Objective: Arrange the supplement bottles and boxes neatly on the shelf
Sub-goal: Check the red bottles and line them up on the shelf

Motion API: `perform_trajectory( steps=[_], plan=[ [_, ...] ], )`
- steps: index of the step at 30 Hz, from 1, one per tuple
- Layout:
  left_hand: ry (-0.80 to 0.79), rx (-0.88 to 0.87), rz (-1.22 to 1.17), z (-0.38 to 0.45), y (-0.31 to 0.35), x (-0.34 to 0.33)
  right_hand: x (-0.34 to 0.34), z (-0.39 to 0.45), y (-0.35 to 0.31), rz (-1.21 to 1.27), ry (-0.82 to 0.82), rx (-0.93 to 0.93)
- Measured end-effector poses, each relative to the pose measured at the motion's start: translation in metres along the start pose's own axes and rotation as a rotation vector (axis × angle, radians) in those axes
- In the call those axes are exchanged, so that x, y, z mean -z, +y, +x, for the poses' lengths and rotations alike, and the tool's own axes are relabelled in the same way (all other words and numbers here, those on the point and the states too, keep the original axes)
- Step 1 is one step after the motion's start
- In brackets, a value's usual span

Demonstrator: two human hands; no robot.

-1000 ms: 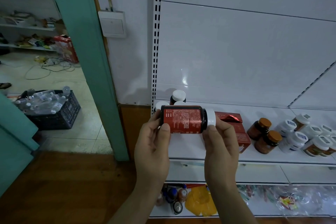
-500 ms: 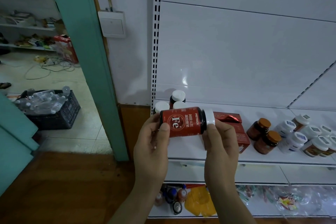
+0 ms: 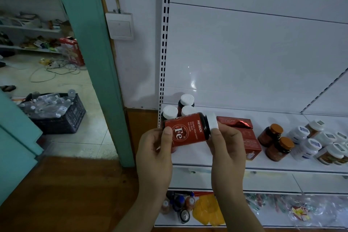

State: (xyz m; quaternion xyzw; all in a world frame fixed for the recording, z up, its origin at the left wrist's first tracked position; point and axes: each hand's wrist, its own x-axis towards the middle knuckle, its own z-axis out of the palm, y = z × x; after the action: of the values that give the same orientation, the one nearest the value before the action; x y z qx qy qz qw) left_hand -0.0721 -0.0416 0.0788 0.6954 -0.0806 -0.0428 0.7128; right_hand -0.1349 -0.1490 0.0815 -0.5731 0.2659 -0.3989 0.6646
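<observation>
While it lies sideways above the shelf [image 3: 282,164], white cap rightward, the red bottle [image 3: 186,130] is gripped by the left hand [image 3: 156,154] and the right hand [image 3: 226,149]

Red-labelled bottle [image 3: 188,130], white cap [image 3: 212,121]; red boxes [image 3: 243,133]; orange-lidded jars [image 3: 276,142].

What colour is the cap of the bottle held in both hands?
White, on the red-labelled bottle; its cap shows clearly in the head view.

Red-labelled, white-capped bottle [image 3: 189,130] sideways above shelf [image 3: 282,165].
</observation>
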Motion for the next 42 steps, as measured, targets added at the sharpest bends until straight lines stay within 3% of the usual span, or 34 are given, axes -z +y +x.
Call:
perform_trajectory(
  steps=[7, 14, 18, 26, 32, 36, 42],
  plan=[
    [-0.065, 0.2, -0.053, 0.0, -0.008, -0.002, -0.004, -0.003, -0.011, 0.046, 0.029, 0.082],
    [-0.129, 0.37, -0.114, 0.0, -0.009, -0.006, -0.001, -0.008, -0.007, -0.118, -0.026, 0.338],
    [-0.162, 0.418, -0.08, -0.001, -0.011, -0.008, 0.001, -0.008, -0.008, -0.177, -0.042, 0.477],
    [-0.186, 0.415, -0.101, -0.007, -0.01, -0.009, 0.014, -0.005, -0.002, -0.279, -0.056, 0.546],
    [-0.153, 0.217, -0.212, -0.013, -0.002, -0.007, 0.018, -0.008, 0.001, -0.192, 0.058, 0.288],
    [-0.147, 0.003, -0.053, -0.018, 0.004, -0.008, 0.02, -0.011, 0.002, -0.208, 0.114, 0.117],
    [-0.047, -0.185, 0.156, -0.018, 0.005, -0.009, 0.024, -0.006, 0.011, -0.138, 0.022, -0.131]
  ],
)
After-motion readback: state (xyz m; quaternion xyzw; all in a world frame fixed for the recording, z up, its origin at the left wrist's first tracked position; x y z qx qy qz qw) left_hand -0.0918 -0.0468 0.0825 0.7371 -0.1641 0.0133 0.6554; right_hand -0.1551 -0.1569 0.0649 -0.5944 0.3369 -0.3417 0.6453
